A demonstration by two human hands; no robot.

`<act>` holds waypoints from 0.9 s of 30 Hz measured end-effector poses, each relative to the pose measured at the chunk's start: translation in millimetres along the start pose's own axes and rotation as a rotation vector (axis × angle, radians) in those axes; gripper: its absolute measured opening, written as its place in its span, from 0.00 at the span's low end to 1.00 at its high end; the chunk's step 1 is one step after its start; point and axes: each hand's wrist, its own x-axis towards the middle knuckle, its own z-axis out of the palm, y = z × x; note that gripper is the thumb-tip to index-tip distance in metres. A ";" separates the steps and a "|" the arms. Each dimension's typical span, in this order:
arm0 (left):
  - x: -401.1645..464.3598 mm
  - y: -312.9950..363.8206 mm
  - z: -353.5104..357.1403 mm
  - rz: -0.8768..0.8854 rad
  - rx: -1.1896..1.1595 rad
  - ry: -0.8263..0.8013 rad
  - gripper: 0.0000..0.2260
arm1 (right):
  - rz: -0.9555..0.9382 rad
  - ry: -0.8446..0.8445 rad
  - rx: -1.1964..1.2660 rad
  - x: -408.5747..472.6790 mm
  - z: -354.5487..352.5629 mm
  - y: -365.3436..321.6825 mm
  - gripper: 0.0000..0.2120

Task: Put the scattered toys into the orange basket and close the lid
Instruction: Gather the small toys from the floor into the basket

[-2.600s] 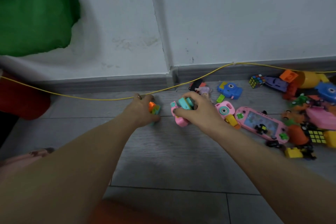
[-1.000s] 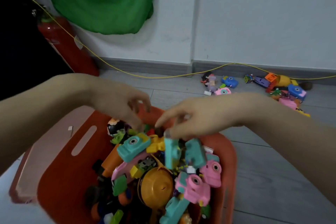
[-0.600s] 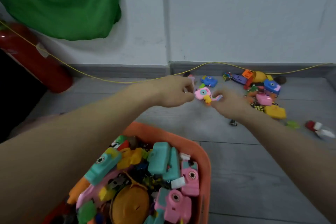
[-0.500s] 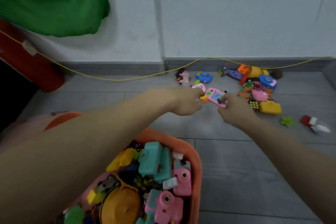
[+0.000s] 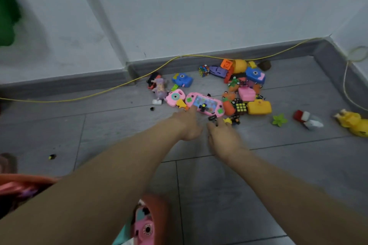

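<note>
Task part done: orange basket at near edge already holds toys, lid not shut; a toy pile including pink game console remains on the far floor, where left hand and right hand reach spread, gripping nothing.

Orange basket barely peeks in at the bottom edge, mostly hidden under the left forearm. Green cloth cut off upper left. Small black bits by the right fingertips, too blurred to identify.
</note>
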 end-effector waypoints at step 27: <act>52.1 19.8 47.0 0.213 0.027 0.164 0.29 | 0.122 0.256 0.385 6.8 11.3 57.9 0.28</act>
